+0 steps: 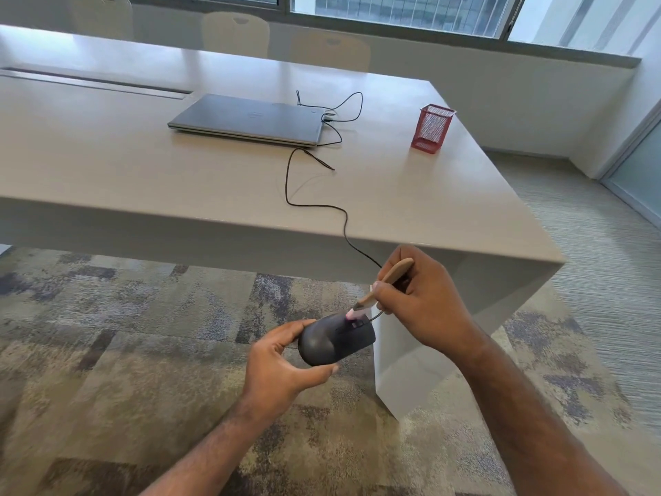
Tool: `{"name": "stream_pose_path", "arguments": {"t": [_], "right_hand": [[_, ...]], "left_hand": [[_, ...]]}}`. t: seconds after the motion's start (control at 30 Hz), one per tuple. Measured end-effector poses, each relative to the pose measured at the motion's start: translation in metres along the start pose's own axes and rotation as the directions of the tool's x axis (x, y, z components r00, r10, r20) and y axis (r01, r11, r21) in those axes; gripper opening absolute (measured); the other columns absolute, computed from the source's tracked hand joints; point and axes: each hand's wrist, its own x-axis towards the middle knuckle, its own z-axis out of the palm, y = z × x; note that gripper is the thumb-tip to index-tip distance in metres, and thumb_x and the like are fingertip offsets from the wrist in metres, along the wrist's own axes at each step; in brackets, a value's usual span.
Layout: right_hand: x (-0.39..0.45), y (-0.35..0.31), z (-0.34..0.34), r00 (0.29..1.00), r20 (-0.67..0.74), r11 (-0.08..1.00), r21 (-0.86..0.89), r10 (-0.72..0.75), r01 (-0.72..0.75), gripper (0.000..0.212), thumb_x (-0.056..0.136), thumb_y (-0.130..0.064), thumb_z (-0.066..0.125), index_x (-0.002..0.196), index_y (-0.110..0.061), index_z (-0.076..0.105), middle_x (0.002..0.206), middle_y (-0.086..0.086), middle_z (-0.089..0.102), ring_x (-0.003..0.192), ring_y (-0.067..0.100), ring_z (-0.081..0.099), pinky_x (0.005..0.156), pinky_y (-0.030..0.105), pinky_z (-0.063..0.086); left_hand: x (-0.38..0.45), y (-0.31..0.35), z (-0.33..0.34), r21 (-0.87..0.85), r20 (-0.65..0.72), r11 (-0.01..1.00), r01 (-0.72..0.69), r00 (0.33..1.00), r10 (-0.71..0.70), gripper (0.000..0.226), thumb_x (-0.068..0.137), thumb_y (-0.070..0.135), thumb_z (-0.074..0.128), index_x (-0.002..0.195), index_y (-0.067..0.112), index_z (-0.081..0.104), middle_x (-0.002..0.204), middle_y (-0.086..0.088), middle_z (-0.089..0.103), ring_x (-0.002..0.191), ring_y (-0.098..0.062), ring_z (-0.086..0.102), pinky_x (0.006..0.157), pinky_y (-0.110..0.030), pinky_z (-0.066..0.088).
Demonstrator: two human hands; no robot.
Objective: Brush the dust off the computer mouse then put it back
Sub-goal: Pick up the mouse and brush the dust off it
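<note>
Apparently right hand (425, 302) brush (384, 284) touches held mouse (332, 340).

We've got the black wired mouse (336, 340) held up off the surface, below the laptop, with the little wooden-handled brush (384, 283) tip touching its scroll wheel.

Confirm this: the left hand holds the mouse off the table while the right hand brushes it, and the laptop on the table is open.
One thing is wrong: the laptop is closed, lid flat, as the head view shows. The rest stands: the left hand holds the mouse off the table while the right hand brushes it.
</note>
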Motion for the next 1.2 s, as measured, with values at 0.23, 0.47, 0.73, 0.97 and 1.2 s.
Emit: {"name": "stream_pose_path", "arguments": {"t": [0.23, 0.47, 0.73, 0.97, 1.2], "right_hand": [[0.002, 0.0, 0.006, 0.997, 0.08, 0.999, 0.043, 0.008, -0.012, 0.017, 0.078, -0.01, 0.071, 0.075, -0.019, 0.058, 0.069, 0.012, 0.067, 0.067, 0.039, 0.065, 0.064, 0.056, 0.055], [0.006, -0.002, 0.007, 1.0, 0.023, 0.994, 0.109, -0.004, 0.001, 0.014, 0.085, -0.008, 0.07, 0.081, -0.008, 0.056, 0.072, 0.022, 0.064, 0.066, 0.045, 0.064, 0.063, 0.059, 0.055], [0.013, -0.011, 0.028, 0.988, 0.153, 1.0, 0.012, 0.0, -0.002, 0.018, 0.095, -0.024, 0.061, 0.084, -0.021, 0.047, 0.067, 0.015, 0.066, 0.062, 0.04, 0.065, 0.061, 0.056, 0.057], [0.023, -0.009, 0.018, 0.999, 0.027, 0.988, -0.151, -0.025, 0.029, 0.019, 0.097, -0.024, 0.059, 0.088, -0.018, 0.044, 0.071, 0.012, 0.063, 0.067, 0.033, 0.065, 0.066, 0.052, 0.054], [0.009, -0.024, 0.033, 0.968, 0.246, 0.997, -0.044, -0.056, 0.069, 0.016, 0.097, -0.024, 0.062, 0.091, -0.015, 0.05, 0.071, 0.011, 0.065, 0.059, 0.032, 0.064, 0.059, 0.047, 0.056]], "left_hand": [[0.0, -0.002, 0.001, -0.01, 0.0, 1.0, 0.0, 1.0, 0.0, 0.066, 0.046, 0.041, 0.094, 0.104, 0.06, 0.07, 0.109, 0.026, 0.073, 0.106, 0.0, 0.068, 0.085, -0.005, 0.048], [-0.002, 0.0, -0.001, 0.005, -0.015, 1.0, 0.006, 1.0, -0.006, 0.063, 0.045, 0.043, 0.093, 0.103, 0.048, 0.07, 0.111, 0.033, 0.07, 0.106, 0.008, 0.065, 0.084, -0.001, 0.046], [-0.003, 0.002, 0.002, 0.027, -0.024, 1.0, -0.006, 1.0, 0.007, 0.064, 0.046, 0.041, 0.089, 0.105, 0.051, 0.068, 0.112, 0.037, 0.068, 0.108, 0.009, 0.064, 0.087, -0.002, 0.045], [-0.004, 0.001, 0.0, 0.018, -0.017, 1.0, 0.013, 1.0, -0.013, 0.065, 0.046, 0.041, 0.091, 0.109, 0.04, 0.073, 0.109, 0.023, 0.074, 0.108, 0.004, 0.066, 0.089, -0.006, 0.048], [-0.001, 0.006, 0.003, 0.027, -0.027, 0.999, 0.021, 0.999, -0.021, 0.063, 0.044, 0.042, 0.089, 0.101, 0.056, 0.066, 0.107, 0.037, 0.069, 0.103, 0.009, 0.066, 0.086, -0.003, 0.046]]}}
